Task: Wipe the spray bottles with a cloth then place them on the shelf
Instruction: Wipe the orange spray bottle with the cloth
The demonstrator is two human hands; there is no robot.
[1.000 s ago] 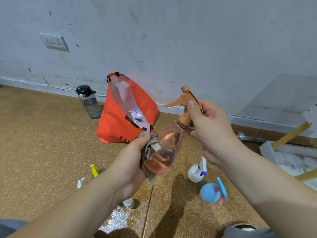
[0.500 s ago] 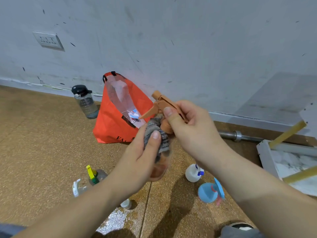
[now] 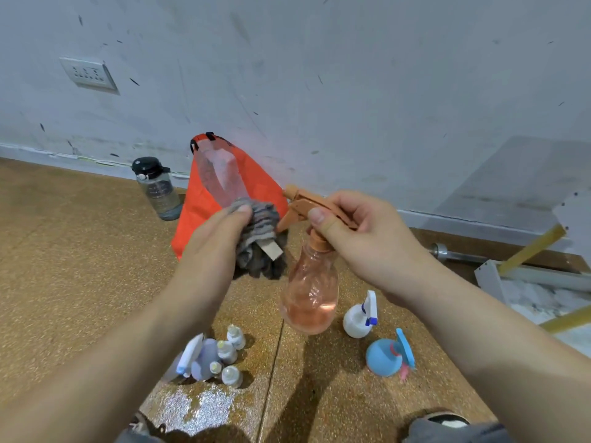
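1. Centre of the frame, above the floor (image 3: 64,282): the orange spray bottle (image 3: 310,295) hangs in the air, held by its top only. The right hand (image 3: 361,238) grips the trigger head (image 3: 307,204), with the thumb across the neck collar.
2. The left hand (image 3: 217,238) is bunched round a grey striped cloth (image 3: 259,238), fingers curled over the wad. The cloth sits just beside the trigger lever; I cannot tell whether they touch. The hands are close together but apart.
3. Orientation: the long axis is near upright with a slight lean, base toward the lower frame. The nozzle points to the upper left of the frame. Pink liquid pools in the bottom part.
4. Judgement, step in hand: wiping the head and lever. To do it well, wrap the cloth round the lever and under the nozzle and draw it outward. Do not squeeze the trigger.
5. The body likely needs a pass too: turn the bottle at the neck against the cloth.
6. Lower frame: a white spray bottle (image 3: 359,314) and a blue spray bottle (image 3: 387,353) sit on the floor, probably next.
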